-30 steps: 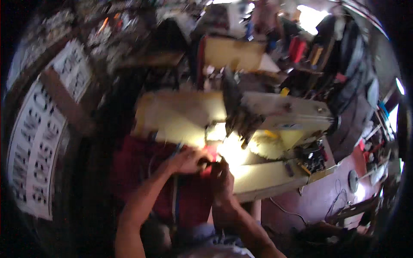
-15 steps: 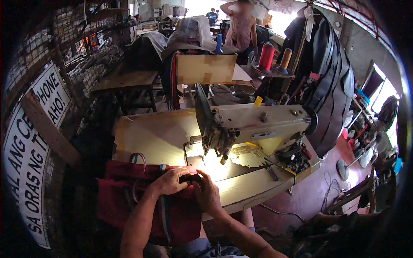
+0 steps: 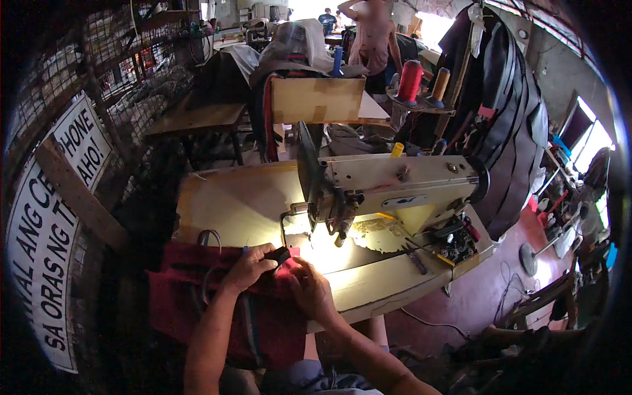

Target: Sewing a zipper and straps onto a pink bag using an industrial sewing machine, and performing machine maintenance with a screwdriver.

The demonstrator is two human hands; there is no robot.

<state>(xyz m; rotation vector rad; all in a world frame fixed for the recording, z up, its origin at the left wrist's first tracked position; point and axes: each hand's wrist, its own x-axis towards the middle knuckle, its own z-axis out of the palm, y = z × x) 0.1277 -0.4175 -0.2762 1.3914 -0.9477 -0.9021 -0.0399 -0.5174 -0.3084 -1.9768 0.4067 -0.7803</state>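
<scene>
The left hand (image 3: 251, 270) and right hand (image 3: 312, 289) are close together at the near edge of a pale sewing table (image 3: 237, 201). On its right stands an industrial sewing machine (image 3: 395, 186). Maroon cloth (image 3: 283, 332) drapes over the near left edge; the right hand touches it, grip unclear. The left hand pinches a small black strip (image 3: 280, 255) over the cloth.

Head-worn fisheye; looks down at nearby hands (image 3: 249, 270).
</scene>
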